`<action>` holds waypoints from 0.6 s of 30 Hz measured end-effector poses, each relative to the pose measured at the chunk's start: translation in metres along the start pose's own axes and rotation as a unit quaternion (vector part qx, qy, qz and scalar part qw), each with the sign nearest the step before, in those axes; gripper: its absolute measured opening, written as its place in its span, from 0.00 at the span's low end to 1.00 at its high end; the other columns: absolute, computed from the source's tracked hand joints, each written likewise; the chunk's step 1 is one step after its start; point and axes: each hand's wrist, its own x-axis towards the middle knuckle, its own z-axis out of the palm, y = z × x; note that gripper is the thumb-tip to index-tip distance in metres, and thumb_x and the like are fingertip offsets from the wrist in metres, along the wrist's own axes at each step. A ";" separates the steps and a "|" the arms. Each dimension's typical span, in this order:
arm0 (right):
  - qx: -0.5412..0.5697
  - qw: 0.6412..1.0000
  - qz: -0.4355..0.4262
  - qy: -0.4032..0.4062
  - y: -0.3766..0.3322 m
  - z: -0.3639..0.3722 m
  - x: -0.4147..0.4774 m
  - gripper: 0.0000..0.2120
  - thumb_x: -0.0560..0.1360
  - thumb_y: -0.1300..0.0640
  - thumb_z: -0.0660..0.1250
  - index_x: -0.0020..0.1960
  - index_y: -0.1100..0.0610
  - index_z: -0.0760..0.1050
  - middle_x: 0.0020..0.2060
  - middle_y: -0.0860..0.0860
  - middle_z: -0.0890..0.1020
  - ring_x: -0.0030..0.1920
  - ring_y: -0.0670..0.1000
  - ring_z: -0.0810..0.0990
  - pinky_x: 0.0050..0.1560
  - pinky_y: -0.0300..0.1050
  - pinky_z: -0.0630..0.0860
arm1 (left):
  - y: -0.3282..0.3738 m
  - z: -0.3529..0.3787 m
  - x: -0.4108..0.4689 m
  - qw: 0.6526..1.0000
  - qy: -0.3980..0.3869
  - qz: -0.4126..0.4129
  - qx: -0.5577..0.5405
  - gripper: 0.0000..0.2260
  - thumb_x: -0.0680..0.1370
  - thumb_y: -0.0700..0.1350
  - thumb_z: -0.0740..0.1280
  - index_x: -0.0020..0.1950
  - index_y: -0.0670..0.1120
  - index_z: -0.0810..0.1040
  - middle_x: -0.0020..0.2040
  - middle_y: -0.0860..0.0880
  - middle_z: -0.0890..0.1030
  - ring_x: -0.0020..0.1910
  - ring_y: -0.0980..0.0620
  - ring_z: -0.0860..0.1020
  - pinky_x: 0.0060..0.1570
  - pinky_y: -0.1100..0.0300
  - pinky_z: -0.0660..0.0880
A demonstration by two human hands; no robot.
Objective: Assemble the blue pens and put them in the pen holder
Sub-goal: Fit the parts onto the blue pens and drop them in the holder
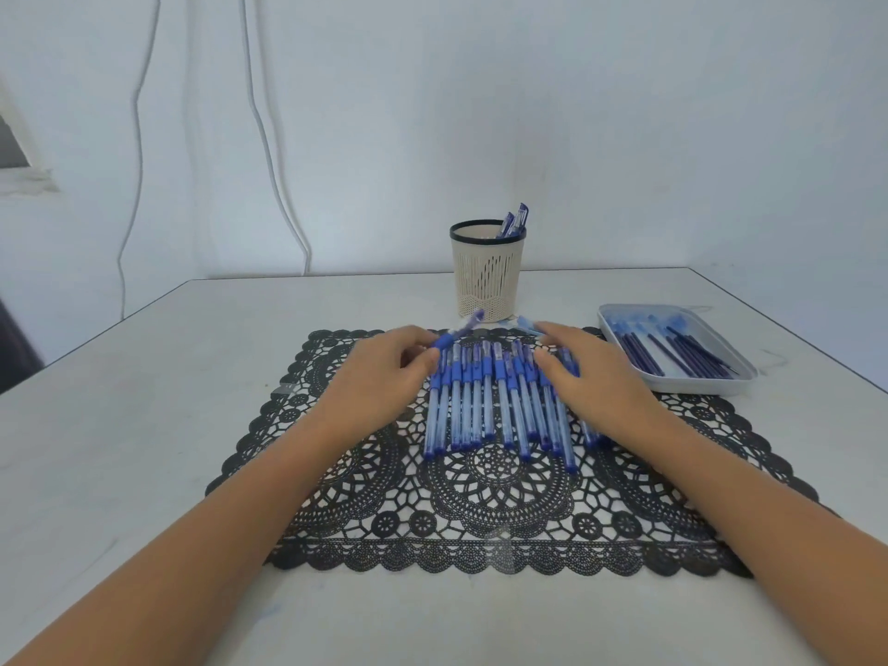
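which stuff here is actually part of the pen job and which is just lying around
Part of the job:
- row of pen barrels under the left hand and right hand
- pen holder, with a few pens already in it
- tray of refills

Just lying about:
- black lace mat under the barrels
- white cables on the wall

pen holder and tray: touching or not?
Apart. The head view shows a strip of bare table between the pen holder and the tray.
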 end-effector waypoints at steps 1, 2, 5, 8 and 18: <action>-0.037 0.999 0.006 -0.011 0.006 0.001 0.002 0.21 0.79 0.51 0.58 0.72 0.52 0.63 0.66 0.47 0.72 0.67 0.46 0.67 0.67 0.40 0.60 | 0.000 -0.003 0.002 1.000 0.016 -0.011 0.000 0.09 0.79 0.47 0.61 0.58 0.49 0.75 0.43 0.55 0.80 0.37 0.52 0.79 0.33 0.64 0.73; -0.067 0.997 0.011 -0.029 0.010 0.003 0.003 0.22 0.80 0.51 0.57 0.72 0.54 0.63 0.69 0.49 0.69 0.69 0.47 0.65 0.68 0.41 0.58 | 0.001 -0.007 0.005 0.999 0.037 -0.019 -0.006 0.08 0.79 0.47 0.62 0.57 0.49 0.75 0.45 0.54 0.81 0.39 0.54 0.79 0.33 0.66 0.72; -0.103 0.991 0.020 -0.077 0.015 0.007 0.006 0.22 0.80 0.50 0.56 0.72 0.55 0.64 0.70 0.50 0.67 0.71 0.48 0.62 0.72 0.46 0.56 | 0.008 -0.020 0.022 0.993 0.115 -0.025 -0.028 0.09 0.78 0.47 0.64 0.56 0.48 0.77 0.48 0.54 0.79 0.45 0.58 0.77 0.43 0.68 0.69; -0.123 0.987 0.024 -0.096 0.016 0.006 0.007 0.20 0.80 0.51 0.55 0.71 0.55 0.65 0.71 0.49 0.66 0.72 0.48 0.60 0.73 0.52 0.53 | 0.025 -0.031 0.057 0.984 0.169 -0.024 -0.052 0.09 0.77 0.47 0.64 0.55 0.47 0.78 0.47 0.53 0.78 0.43 0.56 0.75 0.44 0.64 0.68; -0.124 0.987 0.027 -0.097 0.022 0.009 0.009 0.21 0.81 0.49 0.53 0.72 0.51 0.63 0.72 0.45 0.63 0.73 0.45 0.57 0.73 0.50 0.46 | 0.064 -0.029 0.190 0.952 0.254 -0.032 -0.171 0.08 0.76 0.43 0.65 0.53 0.43 0.78 0.45 0.48 0.79 0.41 0.53 0.76 0.41 0.62 0.74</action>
